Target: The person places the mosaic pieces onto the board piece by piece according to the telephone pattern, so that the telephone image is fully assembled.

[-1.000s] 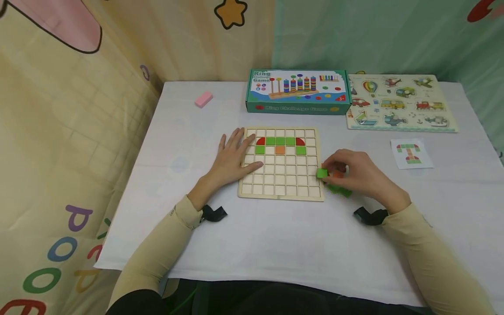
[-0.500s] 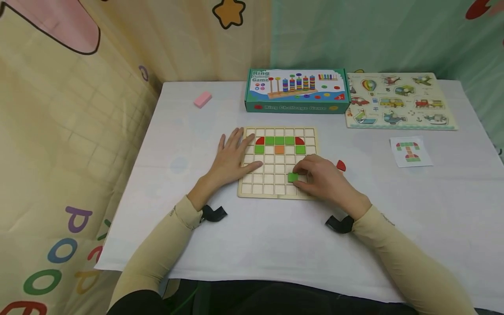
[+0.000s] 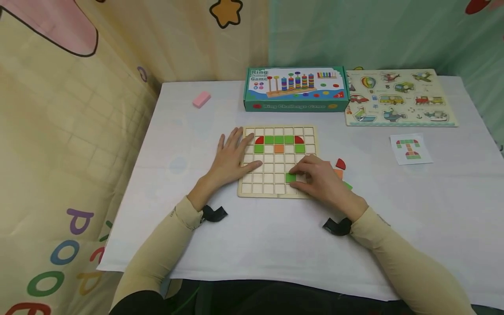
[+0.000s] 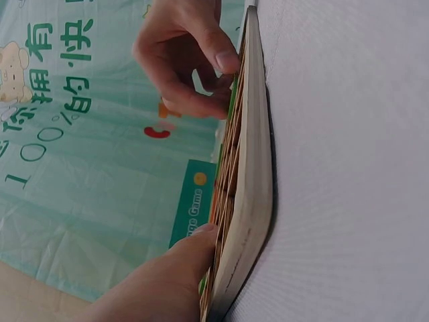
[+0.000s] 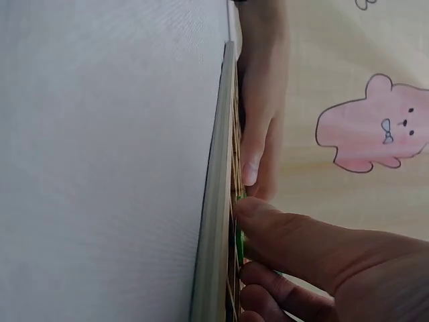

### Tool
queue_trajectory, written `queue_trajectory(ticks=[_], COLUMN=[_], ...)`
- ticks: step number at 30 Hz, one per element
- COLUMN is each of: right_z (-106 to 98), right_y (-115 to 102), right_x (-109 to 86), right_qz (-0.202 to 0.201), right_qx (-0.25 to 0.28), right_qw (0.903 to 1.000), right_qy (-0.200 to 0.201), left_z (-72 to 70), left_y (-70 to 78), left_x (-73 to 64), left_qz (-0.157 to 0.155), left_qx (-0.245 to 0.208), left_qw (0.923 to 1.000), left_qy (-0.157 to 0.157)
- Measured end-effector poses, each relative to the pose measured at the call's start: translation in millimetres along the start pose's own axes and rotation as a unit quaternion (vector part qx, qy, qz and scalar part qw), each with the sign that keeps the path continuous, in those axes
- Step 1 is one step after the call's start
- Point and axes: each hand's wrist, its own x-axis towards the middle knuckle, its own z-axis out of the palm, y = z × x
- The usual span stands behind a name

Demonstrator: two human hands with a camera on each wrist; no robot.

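Observation:
A wooden grid board [image 3: 269, 168] lies in front of me in the head view. My left hand [image 3: 232, 159] rests on its left edge, fingers spread and thumb reaching over the cells. Between thumb and fingers, my right hand [image 3: 320, 179] pinches a green square tile [image 3: 290, 178] at a cell in the lower right of the board. Whether the tile is fully down in the cell, I cannot tell. Near the top sits a row of green tiles [image 3: 279, 139] with a red quarter-round tile [image 3: 259, 140] at each end. Below them are an orange tile [image 3: 279, 148] and two green ones.
Loose tiles lie right of the board, partly behind my right hand: a red quarter-round [image 3: 340, 164], an orange one [image 3: 338, 173], a green one [image 3: 347, 185]. Farther off are a pattern card [image 3: 411, 149], a game box [image 3: 296, 89], a vehicle puzzle [image 3: 401, 98] and a pink block [image 3: 201, 99].
My right hand has carried the green tile left from beside the board to a cell in its lower right, then shifted it slightly left. My left hand has stayed put.

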Motion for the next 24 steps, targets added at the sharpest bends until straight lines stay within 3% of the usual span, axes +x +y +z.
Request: queue_trajectory(ticks=[4, 8, 14, 20, 24], right_z=[-16, -44, -78, -83, -79], right_y=[6, 22, 45, 57, 58], right_x=[-4.5, -10.8, -24.4, -28.3, -28.5], right_qz=[0.028, 0.066, 0.157, 0.183, 0.192], right_qx=[-0.001, -0.019, -0.031, -0.028, -0.025], right_qw=[0.9996, 0.9972, 0.9867, 0.9826, 0.9811], right_qy=[-0.003, 0.028, 0.027, -0.009, -0.011], left_z=[-0.2, 0.5, 2.7, 3.0, 2.6], left_y=[2.6, 3.2, 1.5, 1.2, 2.2], left_x=[0.9, 0.9, 0.9, 0.1, 0.3], left_qz=[0.003, 0.001, -0.003, -0.007, -0.004], left_qx=[-0.005, -0.005, 0.0, 0.0, 0.002], left_qw=[1.0, 1.0, 1.0, 1.0, 1.0], left_qy=[0.002, 0.001, 0.003, 0.003, 0.001])
